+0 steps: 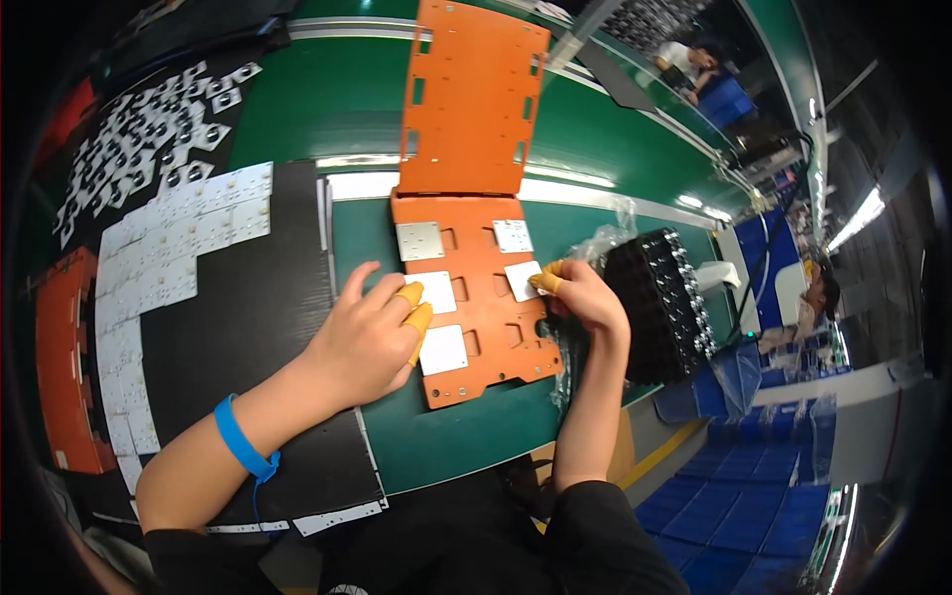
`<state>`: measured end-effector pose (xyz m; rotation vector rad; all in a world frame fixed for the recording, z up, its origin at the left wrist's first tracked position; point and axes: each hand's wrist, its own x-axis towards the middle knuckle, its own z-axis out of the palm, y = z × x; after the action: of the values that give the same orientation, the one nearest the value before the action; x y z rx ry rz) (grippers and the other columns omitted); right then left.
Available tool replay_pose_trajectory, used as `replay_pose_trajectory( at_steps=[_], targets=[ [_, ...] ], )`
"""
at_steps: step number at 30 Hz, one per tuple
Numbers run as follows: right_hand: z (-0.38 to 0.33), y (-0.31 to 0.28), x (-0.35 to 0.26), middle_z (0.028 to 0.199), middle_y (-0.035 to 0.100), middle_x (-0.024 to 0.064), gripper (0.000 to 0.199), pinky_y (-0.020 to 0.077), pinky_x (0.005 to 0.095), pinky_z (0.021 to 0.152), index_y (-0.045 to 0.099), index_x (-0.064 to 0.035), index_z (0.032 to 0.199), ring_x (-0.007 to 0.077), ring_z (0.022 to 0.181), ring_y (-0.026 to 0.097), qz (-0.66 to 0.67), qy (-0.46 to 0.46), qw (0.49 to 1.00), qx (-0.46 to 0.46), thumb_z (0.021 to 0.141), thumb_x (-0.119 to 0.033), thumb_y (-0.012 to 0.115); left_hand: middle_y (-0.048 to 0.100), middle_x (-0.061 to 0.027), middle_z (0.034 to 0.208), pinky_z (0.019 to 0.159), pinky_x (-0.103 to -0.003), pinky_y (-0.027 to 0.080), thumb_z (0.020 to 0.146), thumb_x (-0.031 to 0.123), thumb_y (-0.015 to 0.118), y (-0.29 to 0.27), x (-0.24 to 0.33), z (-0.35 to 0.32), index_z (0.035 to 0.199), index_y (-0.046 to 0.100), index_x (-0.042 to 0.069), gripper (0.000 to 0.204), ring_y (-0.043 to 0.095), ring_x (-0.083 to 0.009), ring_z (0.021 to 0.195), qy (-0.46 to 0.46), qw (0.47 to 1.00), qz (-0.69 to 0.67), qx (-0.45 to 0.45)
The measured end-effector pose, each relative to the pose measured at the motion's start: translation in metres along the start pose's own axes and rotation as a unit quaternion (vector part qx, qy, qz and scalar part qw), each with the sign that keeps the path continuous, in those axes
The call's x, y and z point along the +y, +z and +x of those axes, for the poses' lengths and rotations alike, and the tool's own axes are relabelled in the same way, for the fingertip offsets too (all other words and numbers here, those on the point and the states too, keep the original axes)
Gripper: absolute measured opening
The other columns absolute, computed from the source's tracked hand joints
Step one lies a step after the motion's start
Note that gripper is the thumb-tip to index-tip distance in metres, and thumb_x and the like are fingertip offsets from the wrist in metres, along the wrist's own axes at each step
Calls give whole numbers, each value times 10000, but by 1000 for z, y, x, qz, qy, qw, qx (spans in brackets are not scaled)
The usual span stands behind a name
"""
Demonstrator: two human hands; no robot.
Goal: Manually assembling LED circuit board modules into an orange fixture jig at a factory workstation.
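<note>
An orange fixture (486,357) lies in front of me with its flat orange lid (474,99) swung up at the far side. White square circuit boards sit in its left column: a far board (419,242), a middle board (436,291) and a near board (444,349). Another board (513,236) sits at the far right. My left hand (365,335), fingers apart and some in yellow finger cots, rests its fingertips at the middle left board. With cot-covered fingers, my right hand (585,295) pinches a white board (521,281) over the middle right spot.
Left of the fixture, a black sheet (248,347) carries panels of white boards (149,258). Beyond it lie many small white pieces with black round parts (149,129). A stack of black trays (650,307) and clear plastic wrap (610,236) stand at the right. Other people sit in the background.
</note>
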<state>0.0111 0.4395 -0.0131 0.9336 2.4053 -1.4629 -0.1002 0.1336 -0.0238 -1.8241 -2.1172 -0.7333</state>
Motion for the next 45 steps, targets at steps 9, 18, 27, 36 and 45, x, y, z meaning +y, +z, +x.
replay_pose_trajectory(
  at_steps=[9, 18, 27, 36, 45],
  targets=[
    [-5, 7, -9, 689, 560, -6, 222, 358, 238, 492, 641, -5, 938, 82, 564, 485, -3, 7, 1000, -16, 916, -225, 628, 609, -165, 1056, 1012, -594, 344, 778, 144, 672, -4, 0, -5, 1028, 653, -35, 308, 516, -343, 1119, -69, 994, 63, -60],
    [-9, 3, -7, 664, 525, -45, 164, 291, 217, 455, 630, -53, 903, 55, 514, 418, -8, -3, 1000, -16, 919, -215, 606, 512, -255, 1248, 977, -732, 299, 805, 262, 674, -28, -21, 8, 1189, 585, -42, 497, 372, -500, 1246, -222, 955, 194, -19],
    [-11, 13, -12, 662, 539, -29, 199, 325, 223, 448, 640, 3, 1015, 58, 508, 443, -30, -25, 999, 21, 928, -172, 604, 598, -202, 1099, 820, -476, 527, 740, 129, 680, -12, -22, -1, 1172, 618, -23, 462, 598, -390, 976, -213, 927, 308, -30],
    [-19, 29, -19, 638, 559, -13, 330, 386, 245, 501, 683, 3, 1117, 53, 572, 475, -75, -186, 922, 331, 870, -214, 708, 622, -186, 1017, 735, -312, 543, 727, -1, 623, -22, -13, 2, 1036, 653, -78, 320, 595, -270, 918, -39, 961, 271, 34],
    [-142, 30, -2, 729, 634, 25, 219, 435, 225, 531, 698, 0, 1031, 57, 593, 524, -105, -291, 849, 427, 819, -48, 729, 591, -213, 991, 747, -279, 565, 706, -69, 619, -14, 7, 9, 1075, 627, -142, 376, 565, -339, 1120, 19, 971, 237, 0]
  ],
)
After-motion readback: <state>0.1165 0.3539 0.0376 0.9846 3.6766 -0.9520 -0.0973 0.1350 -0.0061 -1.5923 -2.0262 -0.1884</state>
